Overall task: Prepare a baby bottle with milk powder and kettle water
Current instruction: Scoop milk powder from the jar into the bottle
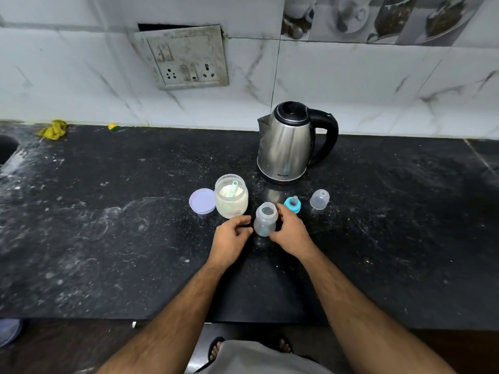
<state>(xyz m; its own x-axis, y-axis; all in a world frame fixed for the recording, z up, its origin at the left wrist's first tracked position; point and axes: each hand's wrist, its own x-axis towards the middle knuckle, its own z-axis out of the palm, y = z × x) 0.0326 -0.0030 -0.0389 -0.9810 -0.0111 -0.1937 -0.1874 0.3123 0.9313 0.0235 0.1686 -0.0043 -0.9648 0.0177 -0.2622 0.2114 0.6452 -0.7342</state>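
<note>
A clear baby bottle (265,218) stands upright and uncapped on the black counter (108,238). My right hand (290,232) wraps its right side. My left hand (231,234) hovers just left of it, fingers loosely curled, holding nothing. Behind the left hand stands an open jar of milk powder (231,199) with a pale green scoop inside. Its lilac lid (202,201) lies to its left. The blue teat ring (292,204) and the clear cap (319,199) rest right of the bottle. A steel kettle (287,143) with a black handle stands behind.
A tiled wall with a socket panel (186,56) rises behind the counter. A sink edge (6,149) shows at far left, with a yellow cloth (54,129) near it. The counter's front edge (243,321) runs below my forearms.
</note>
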